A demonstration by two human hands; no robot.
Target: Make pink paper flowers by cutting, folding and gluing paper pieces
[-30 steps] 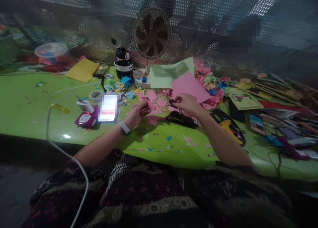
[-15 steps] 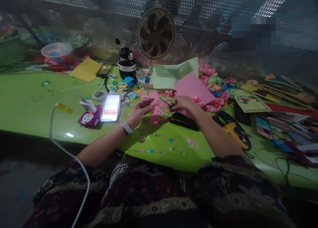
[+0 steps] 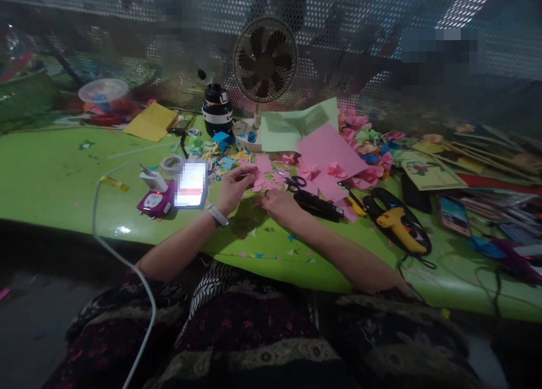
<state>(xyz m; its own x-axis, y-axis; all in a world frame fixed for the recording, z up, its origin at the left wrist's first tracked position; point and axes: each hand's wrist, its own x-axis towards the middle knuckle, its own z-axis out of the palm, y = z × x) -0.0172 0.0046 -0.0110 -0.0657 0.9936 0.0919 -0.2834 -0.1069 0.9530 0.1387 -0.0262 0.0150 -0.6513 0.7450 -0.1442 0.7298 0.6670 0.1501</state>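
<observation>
My left hand (image 3: 234,188) is raised just above the green table (image 3: 51,174), its fingers pinched on a small pink paper piece (image 3: 258,179). My right hand (image 3: 277,204) rests low on the table beside it. Its fingers are curled together at the edge of the loose pink scraps (image 3: 271,184); what they grip is hidden. Small black-handled scissors (image 3: 295,180) lie free on the table just beyond my right hand. A black stapler (image 3: 317,205) lies to the right of that hand. A large pink sheet (image 3: 330,147) with folded pink flowers (image 3: 336,170) lies behind.
A lit phone (image 3: 191,184) leans by a purple power strip (image 3: 154,200) with a white cable (image 3: 105,242). A desk fan (image 3: 265,61), black bottle (image 3: 217,110) and pale green sheet (image 3: 288,129) stand behind. A yellow glue gun (image 3: 398,225) and craft clutter fill the right.
My right hand has let go of the scissors, which now lie on the table, and has moved down and left next to my left hand. The left hand still holds pink paper.
</observation>
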